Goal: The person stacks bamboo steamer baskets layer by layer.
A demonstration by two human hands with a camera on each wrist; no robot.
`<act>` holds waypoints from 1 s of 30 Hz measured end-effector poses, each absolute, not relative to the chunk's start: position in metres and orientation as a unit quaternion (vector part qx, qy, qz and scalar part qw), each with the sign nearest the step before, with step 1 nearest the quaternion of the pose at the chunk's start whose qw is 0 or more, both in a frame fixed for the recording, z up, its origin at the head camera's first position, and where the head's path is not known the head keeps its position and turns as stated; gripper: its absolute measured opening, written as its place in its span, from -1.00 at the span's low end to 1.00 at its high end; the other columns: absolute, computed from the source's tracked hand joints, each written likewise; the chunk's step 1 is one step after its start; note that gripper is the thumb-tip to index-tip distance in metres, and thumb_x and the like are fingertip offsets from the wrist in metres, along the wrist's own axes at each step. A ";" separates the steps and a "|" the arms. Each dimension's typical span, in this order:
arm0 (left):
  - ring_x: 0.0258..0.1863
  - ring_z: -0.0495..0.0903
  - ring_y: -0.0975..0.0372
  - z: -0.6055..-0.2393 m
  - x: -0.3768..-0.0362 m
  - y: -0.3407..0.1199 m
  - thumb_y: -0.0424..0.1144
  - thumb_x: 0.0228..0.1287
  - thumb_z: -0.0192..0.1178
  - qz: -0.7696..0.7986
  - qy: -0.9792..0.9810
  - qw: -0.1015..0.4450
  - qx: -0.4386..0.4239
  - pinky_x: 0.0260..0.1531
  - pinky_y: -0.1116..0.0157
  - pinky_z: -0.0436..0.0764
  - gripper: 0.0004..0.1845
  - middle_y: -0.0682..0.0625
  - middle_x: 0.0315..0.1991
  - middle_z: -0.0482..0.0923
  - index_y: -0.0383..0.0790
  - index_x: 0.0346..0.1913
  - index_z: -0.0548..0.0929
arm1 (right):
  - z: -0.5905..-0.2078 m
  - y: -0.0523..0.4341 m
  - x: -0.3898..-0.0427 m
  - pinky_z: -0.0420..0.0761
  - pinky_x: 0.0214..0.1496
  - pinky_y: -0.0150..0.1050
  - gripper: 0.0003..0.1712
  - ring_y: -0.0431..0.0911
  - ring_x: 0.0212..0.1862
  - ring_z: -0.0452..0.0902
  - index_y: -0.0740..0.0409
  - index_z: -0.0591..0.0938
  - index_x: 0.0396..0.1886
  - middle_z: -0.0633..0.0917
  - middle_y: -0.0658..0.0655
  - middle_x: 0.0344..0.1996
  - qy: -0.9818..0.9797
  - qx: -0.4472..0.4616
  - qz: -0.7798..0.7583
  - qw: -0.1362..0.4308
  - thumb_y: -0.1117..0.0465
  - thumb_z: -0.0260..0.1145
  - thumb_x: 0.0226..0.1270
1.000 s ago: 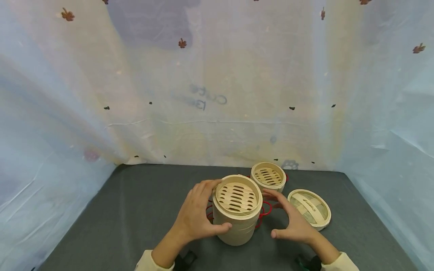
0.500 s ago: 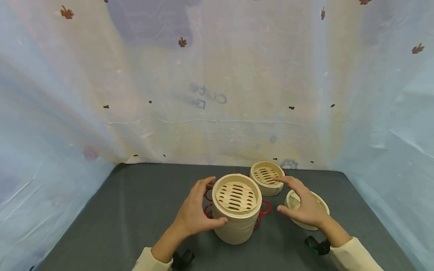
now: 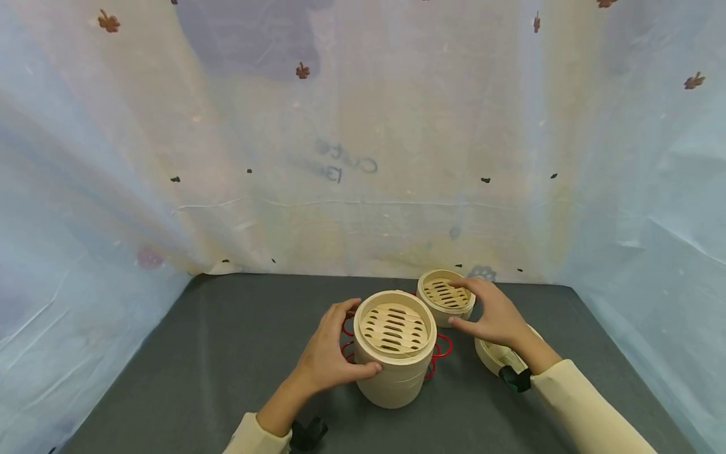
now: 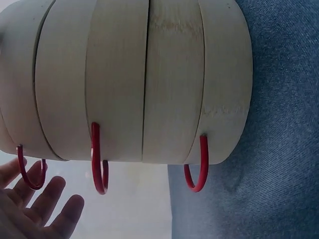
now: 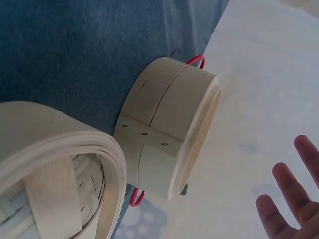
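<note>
A stack of bamboo steamer baskets (image 3: 391, 381) with slatted tops and red side loops stands upright at the middle of the table. Beside its left wall is my left hand (image 3: 328, 356), thumb toward the front and fingers behind. In the left wrist view the fingertips (image 4: 54, 191) are spread near a red loop (image 4: 100, 164). Behind and right of the stack sits a single bamboo steamer basket (image 3: 444, 317). My right hand (image 3: 498, 314) hovers at its right side, overlapping the rim; its fingers (image 5: 286, 186) are spread in the right wrist view.
A round woven bamboo lid (image 3: 490, 354) with a flat strap handle lies under my right forearm and shows large in the right wrist view. The dark grey table covering (image 3: 238, 353) runs back to a pale patterned curtain (image 3: 397, 208).
My right hand has moved from beside the stack, out over the lid, then back and left to the single steamer basket. The left hand has loosened slightly from the stack.
</note>
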State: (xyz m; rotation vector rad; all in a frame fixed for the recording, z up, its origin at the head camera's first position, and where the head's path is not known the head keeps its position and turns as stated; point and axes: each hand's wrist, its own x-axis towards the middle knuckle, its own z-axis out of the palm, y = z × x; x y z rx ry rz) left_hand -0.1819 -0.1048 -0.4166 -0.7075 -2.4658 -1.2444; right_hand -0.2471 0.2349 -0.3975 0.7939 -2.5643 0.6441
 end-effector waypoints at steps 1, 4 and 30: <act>0.12 0.41 0.26 -0.417 -0.182 -0.105 0.20 -0.22 0.50 -0.435 -0.854 0.142 -0.247 -0.03 0.08 0.56 0.05 0.14 0.20 0.37 0.03 0.40 0.25 | -0.398 0.235 -0.250 0.46 0.08 0.23 -0.24 0.14 0.17 0.47 -0.02 0.50 0.25 0.57 0.13 0.17 -0.914 0.281 0.225 0.186 -0.05 0.50 0.01; 0.08 0.44 0.26 -0.418 -0.182 -0.104 0.19 -0.20 0.50 -0.449 -0.847 0.132 -0.253 -0.04 0.09 0.57 0.04 0.11 0.20 0.35 0.01 0.40 0.25 | -0.401 0.233 -0.257 0.47 0.08 0.21 -0.26 0.12 0.15 0.49 -0.02 0.51 0.24 0.58 0.11 0.16 -0.919 0.281 0.214 0.175 -0.07 0.49 0.03; 0.15 0.45 0.22 -0.422 -0.181 -0.096 0.16 -0.23 0.54 -0.494 -0.829 0.095 -0.244 -0.01 0.20 0.59 0.13 0.09 0.27 0.31 0.17 0.45 0.11 | -0.429 0.224 -0.294 0.58 -0.08 0.00 -0.52 0.04 -0.09 0.59 0.14 0.59 0.05 0.64 0.12 -0.10 -0.936 0.262 0.227 0.060 0.15 0.42 0.09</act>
